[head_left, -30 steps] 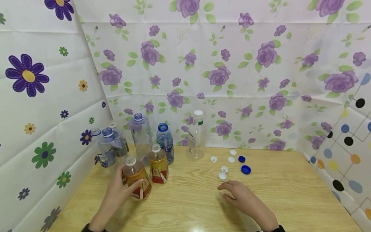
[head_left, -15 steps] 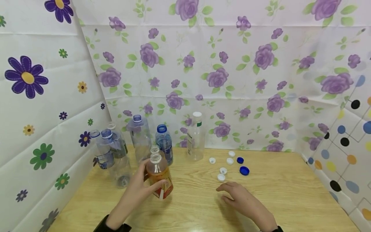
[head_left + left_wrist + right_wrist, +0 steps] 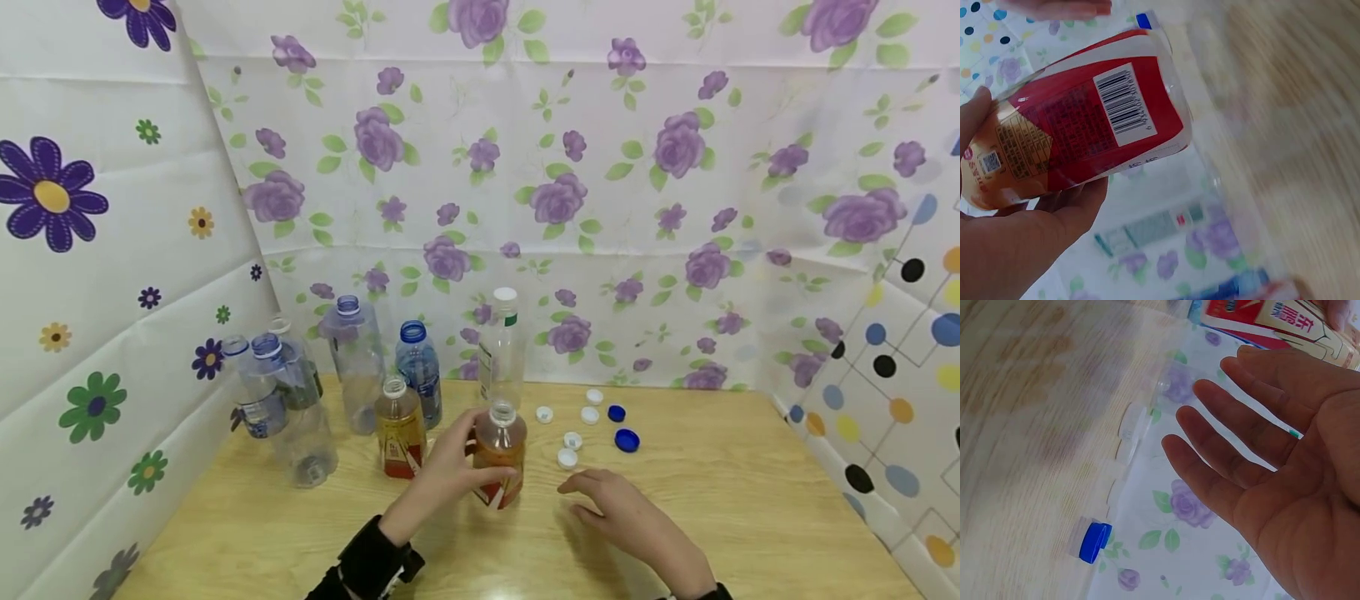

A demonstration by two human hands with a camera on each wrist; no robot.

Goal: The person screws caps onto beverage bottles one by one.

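Red-labelled btl point(image 3: 504, 452) clamped in L hand point(image 3: 446, 469); R hand point(image 3: 624, 515) nearby, fingers slightly bent, apart.

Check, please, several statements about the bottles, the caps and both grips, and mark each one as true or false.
1. The left grip holds a red-labelled bottle. True.
2. That bottle is capped. False: it is open at the top.
3. Two blue caps lie on the table. True.
4. The right grip pinches one of the blue caps. False: it holds nothing.
5. A tall clear bottle stands behind the held one. True.
6. Blue caps outnumber the loose white caps. False: five white ones show.
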